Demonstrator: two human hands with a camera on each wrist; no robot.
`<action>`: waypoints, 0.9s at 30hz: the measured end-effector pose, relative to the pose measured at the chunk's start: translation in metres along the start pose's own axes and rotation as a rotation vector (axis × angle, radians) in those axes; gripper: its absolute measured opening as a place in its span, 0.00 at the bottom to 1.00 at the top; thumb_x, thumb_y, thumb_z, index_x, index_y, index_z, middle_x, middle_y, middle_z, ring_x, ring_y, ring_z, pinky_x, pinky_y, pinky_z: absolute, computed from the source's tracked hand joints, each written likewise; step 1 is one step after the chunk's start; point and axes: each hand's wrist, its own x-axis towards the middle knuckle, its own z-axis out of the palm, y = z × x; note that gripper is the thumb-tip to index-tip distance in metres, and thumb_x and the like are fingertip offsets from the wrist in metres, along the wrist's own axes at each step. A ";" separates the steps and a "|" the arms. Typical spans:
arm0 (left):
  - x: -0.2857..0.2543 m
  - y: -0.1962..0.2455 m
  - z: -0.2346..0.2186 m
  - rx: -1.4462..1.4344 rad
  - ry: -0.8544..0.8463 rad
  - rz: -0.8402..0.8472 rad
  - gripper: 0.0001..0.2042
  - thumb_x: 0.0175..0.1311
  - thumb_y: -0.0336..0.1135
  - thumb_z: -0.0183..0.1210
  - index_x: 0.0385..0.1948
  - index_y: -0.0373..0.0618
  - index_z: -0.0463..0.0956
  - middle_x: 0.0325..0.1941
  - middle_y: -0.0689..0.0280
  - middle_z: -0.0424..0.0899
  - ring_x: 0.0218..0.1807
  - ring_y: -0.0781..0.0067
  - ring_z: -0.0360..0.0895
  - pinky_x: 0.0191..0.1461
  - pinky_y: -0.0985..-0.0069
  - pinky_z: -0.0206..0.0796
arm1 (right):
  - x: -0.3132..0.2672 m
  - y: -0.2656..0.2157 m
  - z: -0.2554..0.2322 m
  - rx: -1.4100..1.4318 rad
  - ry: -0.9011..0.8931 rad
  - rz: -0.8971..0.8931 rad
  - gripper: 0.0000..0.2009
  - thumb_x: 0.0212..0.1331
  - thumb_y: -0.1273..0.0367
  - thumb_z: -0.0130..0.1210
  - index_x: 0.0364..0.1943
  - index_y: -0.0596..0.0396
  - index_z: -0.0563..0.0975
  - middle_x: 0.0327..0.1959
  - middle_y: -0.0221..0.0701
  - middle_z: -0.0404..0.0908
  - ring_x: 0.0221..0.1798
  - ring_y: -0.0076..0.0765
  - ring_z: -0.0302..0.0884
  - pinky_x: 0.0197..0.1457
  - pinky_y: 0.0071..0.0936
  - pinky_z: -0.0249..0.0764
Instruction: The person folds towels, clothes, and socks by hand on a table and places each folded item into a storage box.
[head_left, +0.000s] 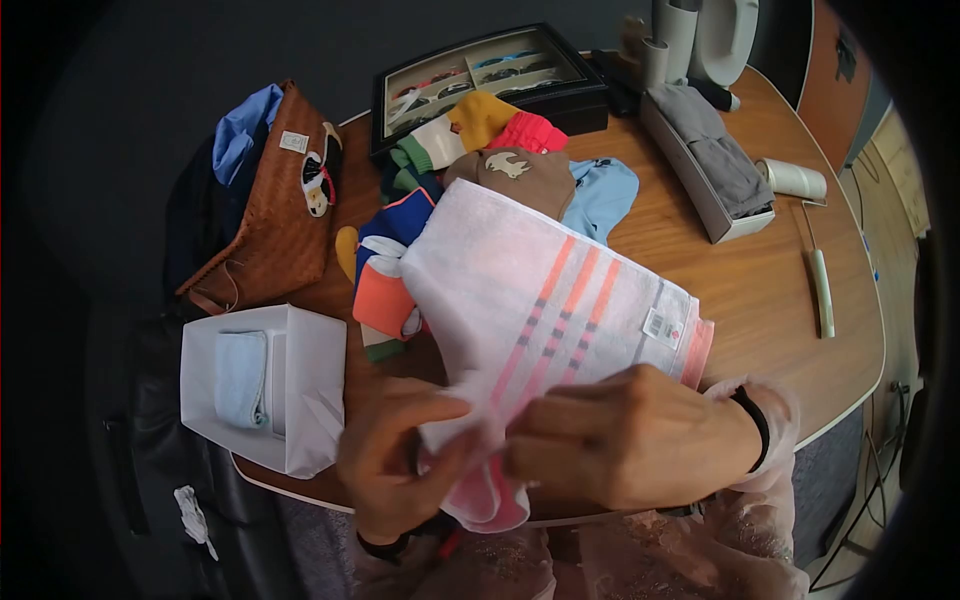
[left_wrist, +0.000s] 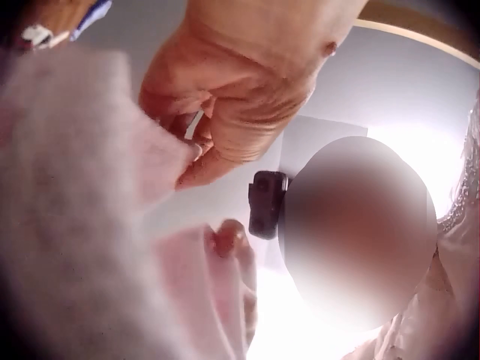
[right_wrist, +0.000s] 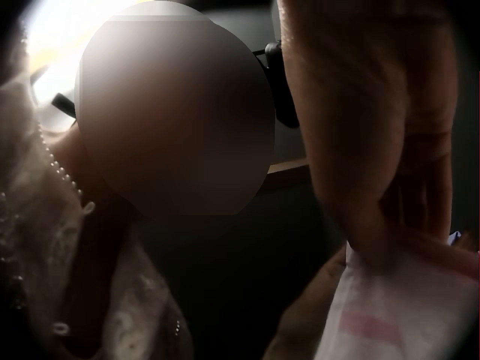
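A white and pink towel with orange and grey stripes and a paper label spreads over the table, its near end lifted toward the person. At that near end my left hand pinches the fabric between thumb and fingers. My right hand grips the towel beside it, knuckles up. In the left wrist view, the left thumb and fingertips close on a pink edge. The right wrist view is dark, with the right hand pinching a white and pink part of the towel.
Colourful folded clothes and a brown garment lie beyond the towel. Left are a white bin holding a light blue cloth and a woven basket. A glasses case, grey-cloth box and lint roller stand behind.
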 end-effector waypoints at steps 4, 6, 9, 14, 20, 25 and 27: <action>0.000 0.006 0.018 -0.239 0.050 -0.181 0.18 0.42 0.18 0.59 0.41 0.31 0.74 0.42 0.54 0.76 0.38 0.69 0.76 0.39 0.79 0.67 | 0.004 0.004 -0.005 -0.003 0.098 0.032 0.18 0.39 0.73 0.53 0.40 0.60 0.69 0.28 0.32 0.70 0.28 0.34 0.77 0.23 0.26 0.70; 0.002 0.009 0.022 -0.247 0.177 -0.172 0.16 0.42 0.19 0.58 0.38 0.30 0.74 0.39 0.53 0.78 0.38 0.70 0.76 0.39 0.78 0.68 | 0.004 0.007 -0.001 0.017 0.137 0.028 0.18 0.39 0.74 0.53 0.40 0.60 0.69 0.28 0.32 0.70 0.28 0.35 0.77 0.22 0.26 0.70; -0.004 -0.005 0.010 -0.182 0.036 -0.078 0.13 0.43 0.19 0.58 0.34 0.31 0.74 0.36 0.54 0.79 0.37 0.70 0.77 0.38 0.78 0.68 | 0.005 0.008 0.000 0.084 0.206 0.018 0.17 0.38 0.75 0.54 0.39 0.58 0.69 0.28 0.31 0.70 0.28 0.35 0.76 0.22 0.27 0.70; -0.006 -0.006 0.012 -0.155 0.021 -0.032 0.10 0.44 0.20 0.59 0.31 0.32 0.73 0.33 0.54 0.79 0.35 0.70 0.77 0.37 0.79 0.67 | 0.005 0.010 0.001 0.242 0.254 0.005 0.15 0.43 0.77 0.53 0.38 0.54 0.68 0.25 0.30 0.68 0.26 0.36 0.75 0.21 0.29 0.71; -0.004 0.001 0.018 -0.299 0.038 -0.059 0.12 0.45 0.22 0.62 0.32 0.33 0.71 0.34 0.54 0.77 0.34 0.71 0.76 0.36 0.79 0.67 | 0.007 0.008 0.002 0.241 0.290 0.073 0.10 0.51 0.77 0.51 0.38 0.54 0.68 0.29 0.32 0.67 0.25 0.39 0.74 0.20 0.30 0.70; -0.006 -0.003 0.019 -0.289 0.031 -0.043 0.14 0.43 0.22 0.63 0.33 0.34 0.71 0.35 0.54 0.77 0.36 0.71 0.75 0.37 0.79 0.66 | 0.009 0.008 0.006 0.174 0.228 0.102 0.15 0.46 0.77 0.53 0.40 0.56 0.66 0.37 0.34 0.67 0.28 0.40 0.74 0.21 0.29 0.70; -0.006 -0.007 0.002 -0.104 -0.182 -0.043 0.14 0.43 0.23 0.63 0.33 0.33 0.70 0.34 0.54 0.76 0.35 0.69 0.75 0.37 0.75 0.66 | 0.011 0.007 0.005 0.144 0.204 0.109 0.18 0.45 0.77 0.54 0.43 0.56 0.66 0.39 0.35 0.68 0.29 0.40 0.75 0.21 0.29 0.71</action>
